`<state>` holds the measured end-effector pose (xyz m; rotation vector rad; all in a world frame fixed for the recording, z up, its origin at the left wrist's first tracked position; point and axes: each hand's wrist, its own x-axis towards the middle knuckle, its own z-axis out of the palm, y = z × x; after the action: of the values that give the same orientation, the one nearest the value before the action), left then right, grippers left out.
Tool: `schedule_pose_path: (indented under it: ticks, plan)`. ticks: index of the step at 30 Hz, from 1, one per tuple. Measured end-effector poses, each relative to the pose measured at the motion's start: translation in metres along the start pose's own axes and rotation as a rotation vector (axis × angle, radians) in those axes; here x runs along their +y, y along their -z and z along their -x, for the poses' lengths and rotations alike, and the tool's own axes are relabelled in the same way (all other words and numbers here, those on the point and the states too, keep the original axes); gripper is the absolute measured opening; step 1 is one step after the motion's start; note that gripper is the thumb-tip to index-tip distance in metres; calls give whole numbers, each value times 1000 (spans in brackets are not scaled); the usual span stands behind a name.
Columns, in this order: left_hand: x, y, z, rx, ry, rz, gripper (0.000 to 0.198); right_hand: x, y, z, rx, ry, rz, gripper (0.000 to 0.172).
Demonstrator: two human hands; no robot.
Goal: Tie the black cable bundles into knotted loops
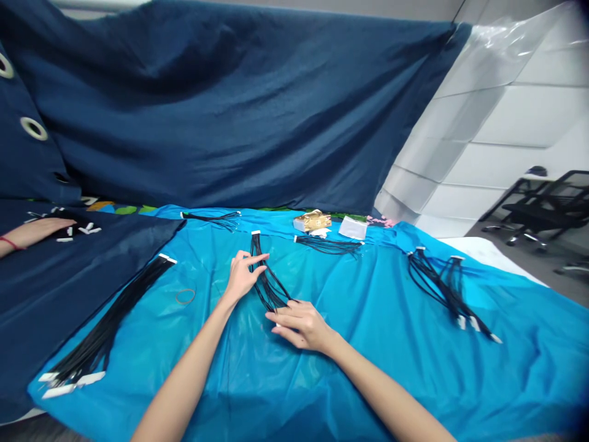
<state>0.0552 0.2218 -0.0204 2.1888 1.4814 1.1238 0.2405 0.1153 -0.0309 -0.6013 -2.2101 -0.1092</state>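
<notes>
Wire bundle lies mid-counter, nearer the far edge. My left hand pinches its upper strands, grip closed; my right hand rests flat on its lower end, grip apart. Risk: splayed strands may tangle or slide on the slick sheet.

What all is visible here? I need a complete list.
held wire bundle: one, black with white connector, centre of sheet
other wire bundles: at least four, black, across sheet
rubber band: one, brownish, left of hands
gold packet: one, far edge
white packet: one, beside it
plastic sheet: one, bright blue, over table
cloth: dark blue, behind and at left
chair: one, black, far right
another person's hand: one, far left
left hand: pinches bundle's upper part
right hand: flat on bundle's lower end
</notes>
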Motion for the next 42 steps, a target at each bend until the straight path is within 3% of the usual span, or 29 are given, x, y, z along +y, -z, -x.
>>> schedule_pose_path:
  ticks: [5, 11, 19, 26, 32, 37, 42]
  plan:
    - [0, 0, 1, 49, -34, 68, 37, 0, 1, -2, 54, 1, -85, 26]
    - [4, -2, 2, 14, 31, 429, 40, 0, 1, -2, 77, 0, -121, 27]
    - [6, -4, 4, 21, 66, 476, 42, 2, 0, 1, 140, 9, -90, 29]
    - [8, -3, 3, 13, 103, 470, 55, 1, -1, 2, 182, -38, -117, 27]
    - [8, -7, 1, 87, 235, 684, 55, 0, 4, -2, 294, -95, -55, 20]
    - [7, -9, 0, 80, 248, 753, 64, -1, 12, -4, 369, -230, -62, 18]
    - [6, -11, 2, 146, 184, 610, 72, 5, 14, 0, 436, -541, -258, 22]
